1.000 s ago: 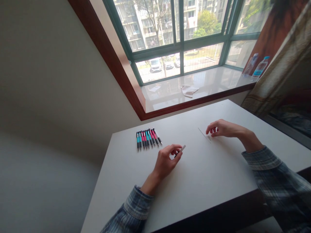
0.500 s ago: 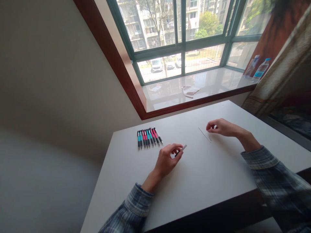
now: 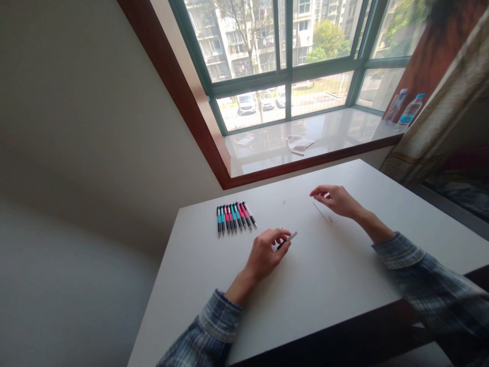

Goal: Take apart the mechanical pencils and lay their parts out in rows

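Note:
My left hand (image 3: 267, 253) is closed around a pen barrel (image 3: 292, 236), its white end sticking out past the fingertips and a dark grip section partly hidden by the thumb. Over the table to the right, my right hand (image 3: 336, 199) has curled fingers with a gap between them, and I see nothing held there. Just below it on the white surface lies a thin pen refill (image 3: 321, 211), with a tiny pale piece (image 3: 330, 219) at its near end. Left of my hands, several click pens (image 3: 235, 216) in teal, red and white lie side by side in a row.
The white table (image 3: 191, 285) meets the wall and a window sill with a brown wooden edge. Two plastic bottles (image 3: 409, 113) stand on the sill at the right, and a crumpled cloth (image 3: 300, 144) lies mid-sill. A small faint speck (image 3: 283, 202) shows on the tabletop.
My right hand has moved left and slightly away from me, above the far end of the refill. My left hand, with the pen barrel, has shifted slightly right.

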The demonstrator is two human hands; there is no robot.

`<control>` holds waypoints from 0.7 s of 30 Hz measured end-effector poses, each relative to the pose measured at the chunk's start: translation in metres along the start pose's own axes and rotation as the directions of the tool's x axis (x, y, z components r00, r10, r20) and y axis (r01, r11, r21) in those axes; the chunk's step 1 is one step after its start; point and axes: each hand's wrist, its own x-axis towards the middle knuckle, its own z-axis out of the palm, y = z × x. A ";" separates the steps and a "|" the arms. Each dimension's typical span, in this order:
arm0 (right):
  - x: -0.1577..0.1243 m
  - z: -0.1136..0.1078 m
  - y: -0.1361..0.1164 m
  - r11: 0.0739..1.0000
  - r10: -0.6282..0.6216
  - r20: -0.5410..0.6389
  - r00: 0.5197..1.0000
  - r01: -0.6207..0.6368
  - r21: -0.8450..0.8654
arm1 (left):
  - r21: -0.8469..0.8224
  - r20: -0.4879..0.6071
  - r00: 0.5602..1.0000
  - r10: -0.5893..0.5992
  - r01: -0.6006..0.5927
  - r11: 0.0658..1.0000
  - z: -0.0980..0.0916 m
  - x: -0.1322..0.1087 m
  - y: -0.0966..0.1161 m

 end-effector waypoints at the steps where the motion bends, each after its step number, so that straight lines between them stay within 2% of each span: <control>1: 0.009 0.004 -0.005 1.000 -0.022 -0.011 1.000 0.022 0.017 | 0.002 -0.004 1.000 -0.002 0.002 1.000 0.000 0.000 0.000; 6: 0.086 0.043 -0.029 0.978 -0.206 0.067 0.976 0.206 0.021 | 0.014 0.011 1.000 -0.006 0.006 1.000 0.000 0.000 -0.002; 9: 0.128 0.074 -0.037 0.948 -0.297 0.230 0.927 0.315 -0.047 | 0.015 -0.007 1.000 -0.008 0.009 1.000 -0.002 -0.001 -0.002; 11: 0.142 0.092 -0.042 0.935 -0.321 0.278 0.905 0.350 -0.058 | 0.015 -0.026 1.000 -0.008 0.008 1.000 -0.004 -0.002 -0.002; 15: 0.145 0.113 -0.049 0.932 -0.320 0.308 0.896 0.356 -0.066 | 0.015 -0.024 1.000 0.010 -0.009 1.000 -0.006 -0.004 -0.001; 21: 0.118 0.111 -0.049 0.948 -0.271 0.255 0.928 0.304 -0.099 | 0.026 -0.004 0.999 0.035 -0.035 0.999 -0.006 -0.006 -0.001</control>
